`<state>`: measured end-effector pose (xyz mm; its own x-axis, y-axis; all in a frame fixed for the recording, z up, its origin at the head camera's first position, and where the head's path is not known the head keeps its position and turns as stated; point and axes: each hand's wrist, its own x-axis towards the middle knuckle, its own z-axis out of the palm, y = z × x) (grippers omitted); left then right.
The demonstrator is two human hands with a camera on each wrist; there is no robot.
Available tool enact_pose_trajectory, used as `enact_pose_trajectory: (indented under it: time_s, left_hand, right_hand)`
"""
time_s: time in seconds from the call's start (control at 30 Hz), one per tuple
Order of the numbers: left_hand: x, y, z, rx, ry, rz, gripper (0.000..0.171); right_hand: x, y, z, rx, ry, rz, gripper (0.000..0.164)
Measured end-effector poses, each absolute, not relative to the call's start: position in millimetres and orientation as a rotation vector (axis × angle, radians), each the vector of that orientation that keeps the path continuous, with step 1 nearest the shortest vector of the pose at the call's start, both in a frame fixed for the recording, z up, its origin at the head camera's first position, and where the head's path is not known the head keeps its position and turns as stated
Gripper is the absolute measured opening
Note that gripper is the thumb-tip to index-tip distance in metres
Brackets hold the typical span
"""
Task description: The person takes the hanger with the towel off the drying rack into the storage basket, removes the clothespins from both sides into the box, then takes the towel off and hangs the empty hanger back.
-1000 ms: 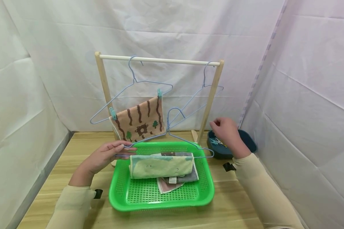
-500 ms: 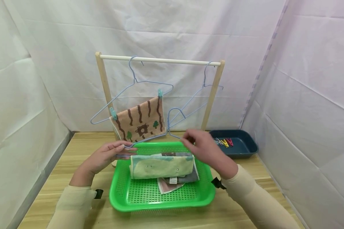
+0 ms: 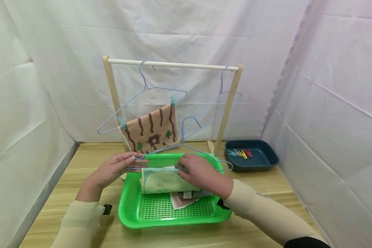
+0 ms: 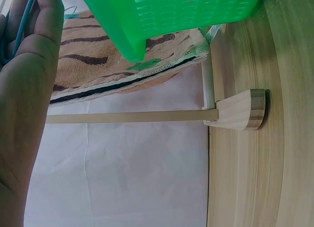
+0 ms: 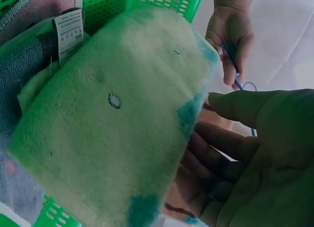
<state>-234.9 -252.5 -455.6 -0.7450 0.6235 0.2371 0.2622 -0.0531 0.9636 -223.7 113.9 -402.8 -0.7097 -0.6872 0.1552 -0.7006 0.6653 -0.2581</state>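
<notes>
A blue wire hanger [image 3: 161, 150] is held at its left corner by my left hand [image 3: 113, 170]. Folded over its lower bar hangs a pale green and blue towel [image 3: 161, 182], just above a green basket [image 3: 175, 224]. My right hand [image 3: 201, 172] is at the towel's top edge. In the right wrist view, the thumb [image 5: 235, 107] and fingers of that hand stand apart beside the towel [image 5: 122, 114], with some fingertips hidden behind its edge. Grey and pink towels [image 3: 181, 203] lie in the basket below.
Behind the basket stands a wooden rack with a white rail [image 3: 186, 64]. A second hanger [image 3: 124, 106] carries a brown striped towel [image 3: 153, 131] on teal clips; a third hanger [image 3: 221, 91] hangs right. A dark blue tray [image 3: 263, 155] holds several coloured clips [image 3: 243, 154].
My right hand has come left from over the blue tray to the towel on the held hanger, uncovering the clips. The left hand and its hanger have stayed in place.
</notes>
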Motion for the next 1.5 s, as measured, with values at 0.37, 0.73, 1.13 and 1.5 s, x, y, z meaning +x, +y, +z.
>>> enact_pose_trajectory:
  time_s: [0.37,0.73,1.13,1.5]
  left_hand:
    - [-233,-251,-455,0.934,1.954,1.870,0.042]
    - [-232,-252,-457,0.907,1.959,1.876,0.041]
    - [-233,-251,-460,0.893,1.954,1.891,0.041]
    - [-235,-252,-462,0.914,1.928,1.905,0.040]
  right_hand:
    - [-227,111,-409,1.184,-2.801,0.505,0.008]
    - [-228,110,-412,1.184,-2.756,0.548,0.008]
    - [-221,110,-406,1.199,-2.589,0.537,0.004]
    - [-222,113,-394,1.228,-2.432,0.622,0.007]
